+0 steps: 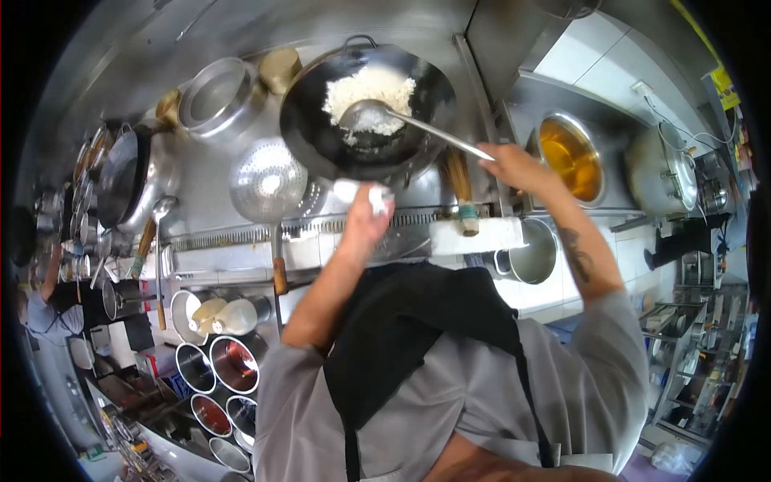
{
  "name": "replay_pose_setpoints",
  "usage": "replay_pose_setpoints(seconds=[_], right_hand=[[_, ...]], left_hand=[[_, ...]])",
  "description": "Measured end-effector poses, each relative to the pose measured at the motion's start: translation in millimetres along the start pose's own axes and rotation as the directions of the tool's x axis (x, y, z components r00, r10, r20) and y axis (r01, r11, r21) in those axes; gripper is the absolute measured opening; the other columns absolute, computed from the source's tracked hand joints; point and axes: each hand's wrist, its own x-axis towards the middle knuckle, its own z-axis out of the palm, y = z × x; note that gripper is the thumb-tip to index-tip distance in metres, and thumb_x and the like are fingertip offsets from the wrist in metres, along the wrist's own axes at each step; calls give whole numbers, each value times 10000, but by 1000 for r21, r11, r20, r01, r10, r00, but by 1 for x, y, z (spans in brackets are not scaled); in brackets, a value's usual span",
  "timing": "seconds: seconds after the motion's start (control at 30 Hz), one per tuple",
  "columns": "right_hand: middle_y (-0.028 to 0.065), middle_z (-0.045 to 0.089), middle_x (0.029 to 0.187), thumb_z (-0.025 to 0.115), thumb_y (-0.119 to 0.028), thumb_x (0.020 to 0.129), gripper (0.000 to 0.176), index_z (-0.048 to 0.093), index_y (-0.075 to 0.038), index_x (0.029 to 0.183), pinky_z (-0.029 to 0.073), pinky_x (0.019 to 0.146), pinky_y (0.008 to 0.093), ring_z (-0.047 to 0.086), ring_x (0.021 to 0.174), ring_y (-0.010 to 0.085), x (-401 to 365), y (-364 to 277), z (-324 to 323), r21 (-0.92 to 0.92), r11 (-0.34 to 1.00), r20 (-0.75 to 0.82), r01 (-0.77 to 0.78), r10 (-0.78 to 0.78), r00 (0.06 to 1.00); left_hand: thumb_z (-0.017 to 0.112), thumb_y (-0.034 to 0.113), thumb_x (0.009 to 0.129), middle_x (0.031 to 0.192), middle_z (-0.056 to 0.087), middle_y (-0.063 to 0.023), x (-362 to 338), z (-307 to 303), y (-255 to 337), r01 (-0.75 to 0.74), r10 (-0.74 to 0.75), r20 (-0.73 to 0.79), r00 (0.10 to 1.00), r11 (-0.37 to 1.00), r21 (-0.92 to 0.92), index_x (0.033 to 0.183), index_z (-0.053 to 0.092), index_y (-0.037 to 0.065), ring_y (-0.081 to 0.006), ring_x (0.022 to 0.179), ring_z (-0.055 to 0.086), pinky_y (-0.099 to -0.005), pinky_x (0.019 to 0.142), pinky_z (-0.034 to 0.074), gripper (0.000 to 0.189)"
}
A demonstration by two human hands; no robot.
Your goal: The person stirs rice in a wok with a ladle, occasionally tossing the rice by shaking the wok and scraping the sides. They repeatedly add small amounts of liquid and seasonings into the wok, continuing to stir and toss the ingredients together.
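A large dark wok sits on the steel stove with white rice in it. My right hand is closed around the end of a long-handled metal ladle. The ladle's bowl rests in the rice, its round back facing up. My left hand grips a folded white cloth at the near rim of the wok. Whether a wok handle lies under the cloth is hidden. Just left of the wok lies a perforated strainer with a wooden grip, apart from my left hand.
A bamboo brush lies right of the wok. Farther right stand a pot of amber liquid and a lidded pot. Steel bowls sit at back left. Sauce containers stand lower left; another person is at far left.
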Motion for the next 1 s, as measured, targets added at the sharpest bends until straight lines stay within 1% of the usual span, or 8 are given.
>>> replay_pose_setpoints(seconds=[0.13,0.2,0.33,0.47,0.6,0.67,0.83,1.0], right_hand=[[276,641,920,558,-236,929,390,547,19,1224,500,772,463,623,852,428,-6,16,14,-146,976,-292,162,-199,936],[282,639,934,570,-229,924,397,545,20,1232,496,766,458,618,854,434,-29,-2,1,-46,984,-322,173,-179,930],[144,637,771,570,-197,936,411,519,39,1269,487,618,340,628,647,223,-44,-28,-13,226,963,-422,146,-38,906],[23,534,747,585,-147,927,490,428,-25,1374,419,433,235,485,500,85,-50,-54,-30,864,473,-195,171,1,981],[15,504,743,582,-207,938,503,410,-53,1385,385,360,234,458,462,80,-5,-21,16,1000,-24,-7,2,-217,976],[5,495,731,562,-240,950,368,499,-50,1259,372,349,230,446,454,73,35,0,64,988,-44,136,-149,-222,966],[-6,493,672,537,-232,954,175,529,-61,988,376,352,241,438,446,70,108,-28,103,819,518,148,-249,229,962],[-8,494,642,534,-216,946,171,558,-54,995,357,331,255,433,404,76,48,-35,84,821,558,76,-119,99,992]], left_hand=[[537,162,877,696,560,-40,-52,-42,-32,205,-197,-61,979,959,198,847,541,120,-180,637,564,-304,487,458,53],[564,200,877,711,574,-57,-40,-10,-11,130,-128,-102,986,992,7,856,538,116,-190,602,559,-313,470,458,91],[552,166,867,750,573,-52,55,2,44,79,-74,-53,996,991,108,866,534,92,-175,638,550,-275,469,425,77],[552,173,862,750,552,-29,77,-3,49,97,-77,-110,991,978,185,862,537,119,-159,661,526,-283,467,415,56],[549,182,865,762,555,-33,79,-3,46,103,-68,-177,982,975,196,864,540,124,-164,662,524,-282,466,410,59],[548,171,862,761,557,-32,78,1,47,85,-59,-151,987,982,170,850,531,119,-162,656,525,-283,463,408,56],[557,157,854,803,562,-47,84,-3,44,22,-4,-106,994,985,171,892,513,108,-172,704,539,-300,474,403,76],[571,168,846,827,562,-60,83,-10,43,24,-9,-97,995,988,153,925,511,97,-180,726,545,-303,484,409,122]])
